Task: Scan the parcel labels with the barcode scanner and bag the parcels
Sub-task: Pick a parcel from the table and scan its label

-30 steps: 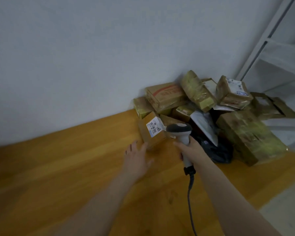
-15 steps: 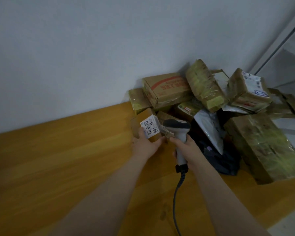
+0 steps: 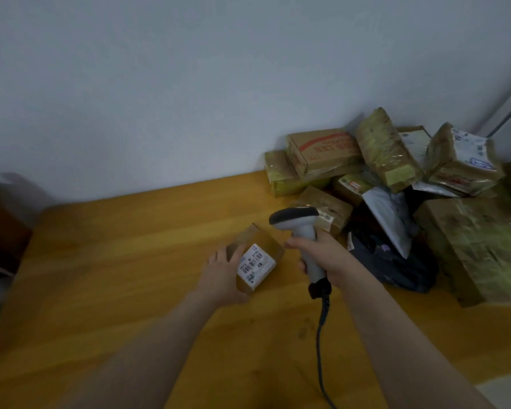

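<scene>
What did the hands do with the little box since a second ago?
The left hand reached out, took hold of the small labelled box and pulled it away from the parcel pile, toward the person, over the wooden table. The right hand kept holding the barcode scanner beside it. The pile stayed put.

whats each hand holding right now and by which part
The left hand grips the small cardboard parcel by its left edge, label facing up. The right hand grips the barcode scanner by its handle.
</scene>
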